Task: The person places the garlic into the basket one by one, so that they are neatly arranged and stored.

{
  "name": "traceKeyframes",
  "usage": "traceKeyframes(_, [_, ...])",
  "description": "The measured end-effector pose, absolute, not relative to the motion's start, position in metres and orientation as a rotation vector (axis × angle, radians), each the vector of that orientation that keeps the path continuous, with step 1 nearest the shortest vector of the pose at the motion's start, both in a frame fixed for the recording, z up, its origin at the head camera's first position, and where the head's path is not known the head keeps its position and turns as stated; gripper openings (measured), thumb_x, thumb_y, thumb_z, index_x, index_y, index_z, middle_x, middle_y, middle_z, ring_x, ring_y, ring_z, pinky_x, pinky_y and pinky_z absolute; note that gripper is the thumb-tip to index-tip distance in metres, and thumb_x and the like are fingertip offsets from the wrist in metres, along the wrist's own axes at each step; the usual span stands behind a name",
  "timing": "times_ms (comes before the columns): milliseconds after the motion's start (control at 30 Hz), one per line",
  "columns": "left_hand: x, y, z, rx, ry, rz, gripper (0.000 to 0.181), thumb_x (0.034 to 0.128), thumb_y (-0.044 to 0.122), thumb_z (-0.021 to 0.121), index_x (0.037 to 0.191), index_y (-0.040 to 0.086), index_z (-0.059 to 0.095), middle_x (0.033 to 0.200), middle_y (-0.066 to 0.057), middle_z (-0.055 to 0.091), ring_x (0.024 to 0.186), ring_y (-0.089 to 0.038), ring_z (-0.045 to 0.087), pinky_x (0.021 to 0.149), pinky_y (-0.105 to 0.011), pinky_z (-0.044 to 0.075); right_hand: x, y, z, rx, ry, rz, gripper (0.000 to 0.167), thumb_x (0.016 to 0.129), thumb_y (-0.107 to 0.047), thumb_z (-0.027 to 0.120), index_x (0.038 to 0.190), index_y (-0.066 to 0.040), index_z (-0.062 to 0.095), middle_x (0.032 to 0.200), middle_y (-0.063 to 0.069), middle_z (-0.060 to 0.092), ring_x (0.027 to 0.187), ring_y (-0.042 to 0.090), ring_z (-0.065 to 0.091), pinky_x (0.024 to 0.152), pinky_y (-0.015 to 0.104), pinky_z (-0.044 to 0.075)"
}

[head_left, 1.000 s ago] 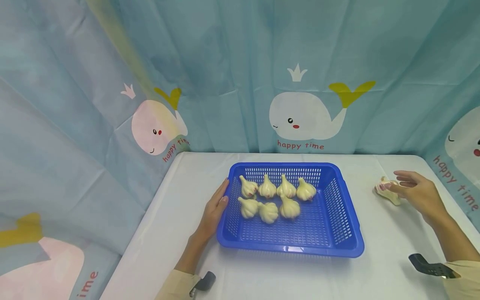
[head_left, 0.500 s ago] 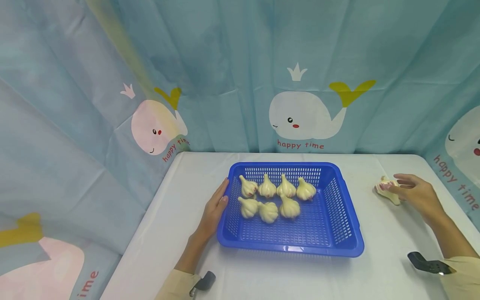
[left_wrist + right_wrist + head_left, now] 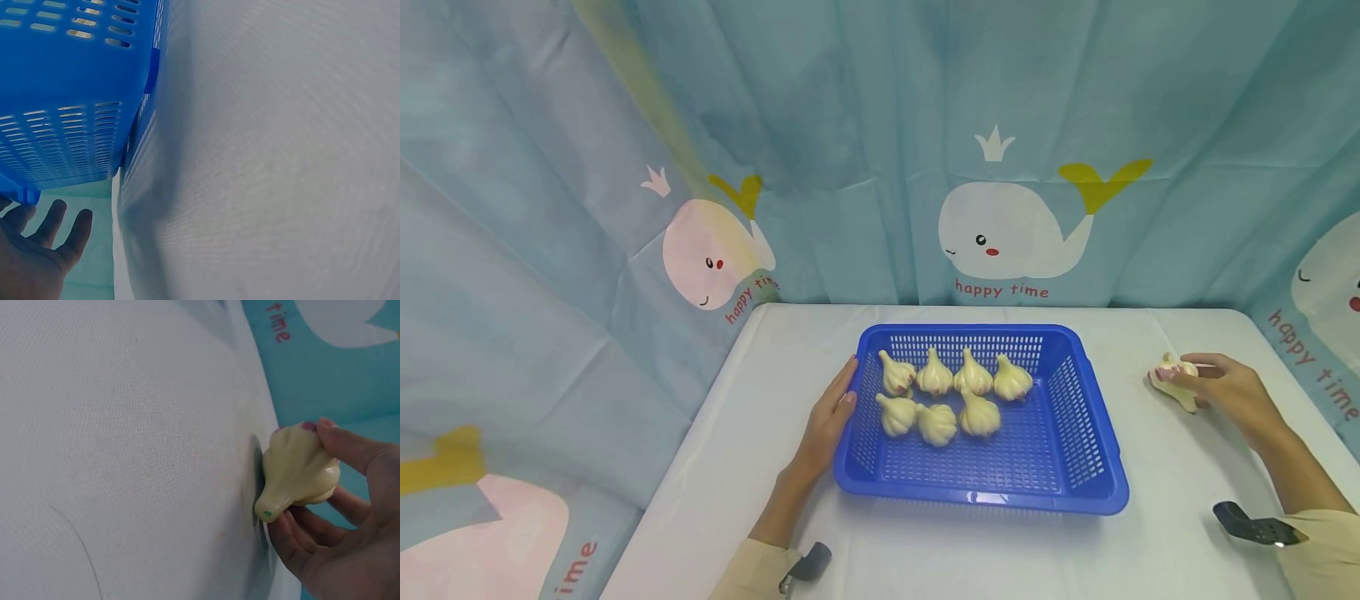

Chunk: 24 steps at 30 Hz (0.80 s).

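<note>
A blue plastic basket point(image 3: 970, 497) stands on the white table. Inside it are several garlic bulbs point(image 3: 937, 425) in two rows toward the back left. My left hand point(image 3: 823, 425) rests against the basket's left side with its fingers nearly straight; the left wrist view shows the fingers point(image 3: 50, 225) at the rim. To the right of the basket, a single garlic bulb point(image 3: 300, 465) with purplish patches sits at the tabletop. My right hand point(image 3: 344, 519) pinches it, thumb on one side and fingers on the other. From the head, the right hand point(image 3: 1236, 396) partly covers this bulb.
The white tabletop point(image 3: 1157, 533) extends around the basket on all sides. A light blue curtain point(image 3: 865, 150) with whale prints hangs behind and at both sides of the table. Dark wrist-worn straps point(image 3: 1255, 527) show at both sleeves.
My right hand has moved slightly down and left, its fingers closing in around the lone garlic bulb. The left hand, basket and bulbs inside have stayed put.
</note>
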<state>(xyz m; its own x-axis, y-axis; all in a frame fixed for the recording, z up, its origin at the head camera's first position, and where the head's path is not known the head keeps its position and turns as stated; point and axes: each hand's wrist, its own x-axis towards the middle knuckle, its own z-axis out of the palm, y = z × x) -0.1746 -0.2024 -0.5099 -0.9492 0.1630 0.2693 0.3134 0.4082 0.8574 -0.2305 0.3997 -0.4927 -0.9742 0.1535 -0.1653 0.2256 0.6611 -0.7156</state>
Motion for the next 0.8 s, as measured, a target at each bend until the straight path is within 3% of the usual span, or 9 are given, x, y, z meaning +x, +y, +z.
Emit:
traceKeyframes(67, [-0.175,-0.203,-0.511,-0.428,-2.515,-1.575,0.056,0.1153,0.031,0.036,0.169,0.018,0.028,0.176,-0.001,0.026,0.164,-0.026,0.021,0.134,-0.046,0.017,-0.23,0.399,-0.493,0.318,2.784,-1.213,0.091,0.101,-0.055,0.065,0.156,0.01,0.035,0.149,0.045,0.042,0.092,0.025,0.064,0.083,0.058,0.047])
traceKeyframes(167, [-0.176,-0.203,-0.512,-0.43,-2.515,-1.574,0.056,0.1153,0.03,0.036,0.169,0.017,0.028,0.176,-0.002,0.026,0.164,-0.026,0.021,0.134,-0.046,0.017,-0.23,0.398,-0.493,0.327,2.768,-1.237,0.091,0.102,-0.054,0.063,0.157,0.012,0.032,0.15,0.047,0.038,0.107,0.045,0.063,0.087,0.067,0.047])
traceKeyframes(267, [-0.176,-0.202,-0.512,-0.432,-2.51,-1.578,0.056,0.1151,0.03,0.037,0.169,0.017,0.029,0.176,-0.001,0.026,0.164,-0.024,0.021,0.134,-0.043,0.017,-0.229,0.398,-0.493,0.341,2.747,-1.267,0.092,0.104,-0.053,0.061,0.158,0.013,0.027,0.152,0.049,0.033,0.122,0.06,0.053,0.096,0.077,0.044])
traceKeyframes(567, [-0.176,-0.203,-0.512,-0.442,-2.493,-1.58,0.056,0.1145,0.028,0.038,0.169,0.015,0.03,0.176,-0.006,0.026,0.164,-0.026,0.021,0.134,-0.033,0.015,-0.226,0.396,-0.485,0.301,2.716,-1.291,0.098,0.102,-0.058,0.06,0.164,0.008,0.021,0.158,0.049,0.021,0.138,0.068,0.027,0.104,0.087,0.03])
traceKeyframes(800, [-0.176,-0.203,-0.513,-0.455,-2.475,-1.592,0.056,0.1146,0.027,0.038,0.168,0.016,0.03,0.176,-0.006,0.027,0.164,-0.026,0.021,0.133,-0.028,0.015,-0.223,0.387,-0.479,0.228,2.741,-1.323,0.092,0.103,-0.054,0.061,0.161,0.008,0.026,0.159,0.046,0.024,0.139,0.067,0.027,0.105,0.088,0.029])
